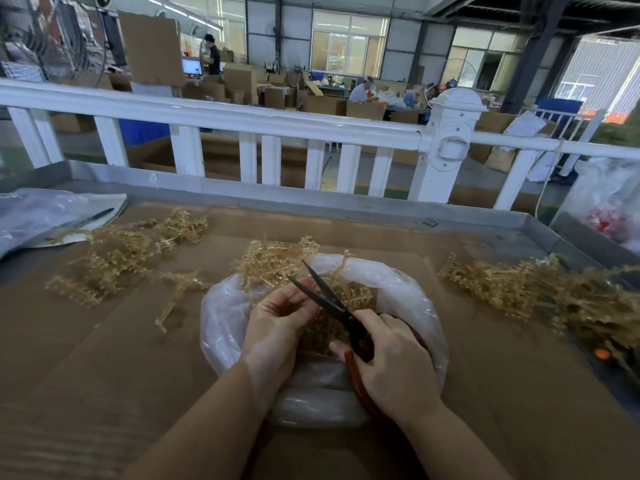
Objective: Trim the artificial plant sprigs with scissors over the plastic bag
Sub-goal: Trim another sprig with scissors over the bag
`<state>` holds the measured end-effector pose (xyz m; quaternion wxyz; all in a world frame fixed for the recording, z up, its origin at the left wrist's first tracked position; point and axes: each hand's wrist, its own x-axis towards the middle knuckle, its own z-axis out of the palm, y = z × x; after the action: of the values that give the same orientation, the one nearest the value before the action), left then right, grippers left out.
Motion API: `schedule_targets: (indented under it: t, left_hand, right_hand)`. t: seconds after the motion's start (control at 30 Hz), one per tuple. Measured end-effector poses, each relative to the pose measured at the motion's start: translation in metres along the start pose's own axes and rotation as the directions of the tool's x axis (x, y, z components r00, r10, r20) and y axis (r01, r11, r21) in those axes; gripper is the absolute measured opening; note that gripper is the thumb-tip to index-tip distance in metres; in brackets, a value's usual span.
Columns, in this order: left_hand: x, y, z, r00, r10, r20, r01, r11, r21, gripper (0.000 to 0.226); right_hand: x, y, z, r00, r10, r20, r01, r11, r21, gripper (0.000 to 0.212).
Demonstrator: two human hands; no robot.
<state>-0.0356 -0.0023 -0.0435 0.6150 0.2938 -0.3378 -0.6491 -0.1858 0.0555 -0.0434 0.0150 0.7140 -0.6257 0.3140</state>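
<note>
A clear plastic bag [221,327] lies open on the cardboard-covered table, with tan trimmed pieces [353,296] inside. My left hand [277,323] pinches a tan sprig over the bag; the sprig is mostly hidden by my fingers. My right hand [391,358] grips the red handles of black-bladed scissors [322,292]. The blades are parted and point up and away, right beside my left fingertips. A clump of sprigs [273,258] rests on the bag's far rim.
Loose sprig piles lie at the left [114,254] and right [540,289] of the table. A clear bag with a pen [45,216] sits far left, another bag [609,202] at far right. A white railing [277,126] borders the table's far side.
</note>
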Motion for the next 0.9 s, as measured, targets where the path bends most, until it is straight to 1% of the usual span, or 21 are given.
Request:
schedule_targets:
  t: [0.17,0.3,0.4,0.57,0.7,0.9]
  left_hand:
    - [-0.0018,-0.0028,-0.0013,1.000,0.026,-0.002,-0.026,0.999,0.027,0.031]
    - [-0.0040,-0.0025,0.0013,0.999,0.028,-0.038,-0.026,0.999,0.036,0.032]
    - [-0.0049,-0.0017,0.0028,0.998,0.024,-0.053,-0.024,1.000,-0.002,0.030]
    - [-0.0014,-0.0018,-0.0009,0.999,0.014,-0.047,-0.020,0.992,-0.126,0.029]
    - [0.0000,-0.0024,-0.0040,0.999,0.017,-0.032,-0.021,0.990,-0.141,0.030]
    - [-0.0015,-0.0017,-0.0013,0.999,0.032,-0.015,-0.034,0.992,-0.123,0.032]
  right_hand:
    - [-0.0013,-0.0009,-0.0005,1.000,-0.001,-0.030,0.001,1.000,0.021,0.036]
    - [-0.0016,-0.0002,-0.0020,1.000,0.001,-0.023,-0.001,0.999,0.037,0.035]
    - [-0.0020,-0.0004,-0.0022,1.000,0.004,-0.027,-0.003,0.999,0.042,0.037]
    - [-0.0016,0.0004,-0.0015,1.000,0.004,-0.007,-0.004,1.000,0.016,0.039]
    - [-0.0013,0.0007,0.0002,1.000,0.004,-0.011,-0.004,1.000,0.003,0.037]
    - [-0.0006,0.0029,0.0006,1.000,0.007,0.010,-0.007,1.000,-0.007,0.040]
